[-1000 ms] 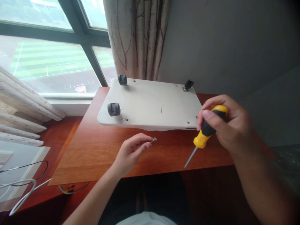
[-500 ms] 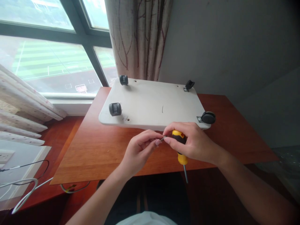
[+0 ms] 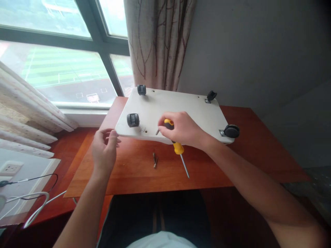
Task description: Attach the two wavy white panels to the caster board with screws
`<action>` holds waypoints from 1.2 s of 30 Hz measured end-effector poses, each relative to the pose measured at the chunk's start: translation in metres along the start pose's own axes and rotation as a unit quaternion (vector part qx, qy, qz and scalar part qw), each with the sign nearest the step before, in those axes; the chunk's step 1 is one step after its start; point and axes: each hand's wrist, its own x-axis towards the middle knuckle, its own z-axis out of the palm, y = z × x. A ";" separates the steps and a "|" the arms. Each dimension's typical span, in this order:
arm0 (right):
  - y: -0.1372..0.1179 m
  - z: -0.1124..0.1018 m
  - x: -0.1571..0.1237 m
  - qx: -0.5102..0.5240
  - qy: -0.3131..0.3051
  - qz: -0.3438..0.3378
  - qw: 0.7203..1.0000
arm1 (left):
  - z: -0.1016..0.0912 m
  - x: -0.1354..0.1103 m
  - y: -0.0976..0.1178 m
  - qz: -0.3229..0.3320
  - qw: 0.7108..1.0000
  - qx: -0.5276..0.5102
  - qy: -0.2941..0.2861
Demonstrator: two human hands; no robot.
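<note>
On the tabletop (image 3: 124, 172) we have a white board (image 3: 181, 103), wheels (image 3: 133, 120) up, probably stiff, best lifted by its edges. Our left hand (image 3: 104, 148), loosely open, is at its near-left corner; our right hand (image 3: 184, 129) grasps a screwdriver (image 3: 178, 148), its chunky handle likely grippy, and pinches a small screw (image 3: 157, 132), seemingly easily dropped.

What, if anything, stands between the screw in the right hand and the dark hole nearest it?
Nothing visible does: between the screw and the hole shows only bare white board. The near-left caster sits beyond the hole.
</note>
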 end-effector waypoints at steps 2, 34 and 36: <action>-0.002 0.013 0.019 -0.022 -0.018 -0.002 1.000 | 0.000 0.011 -0.004 -0.059 0.992 -0.031 -0.106; -0.026 0.013 0.027 -0.049 -0.019 -0.054 0.997 | -0.020 -0.008 0.001 -0.125 0.965 -0.179 -0.143; -0.029 -0.003 0.026 -0.048 0.060 -0.079 0.994 | -0.021 -0.009 0.000 -0.127 0.965 -0.180 -0.141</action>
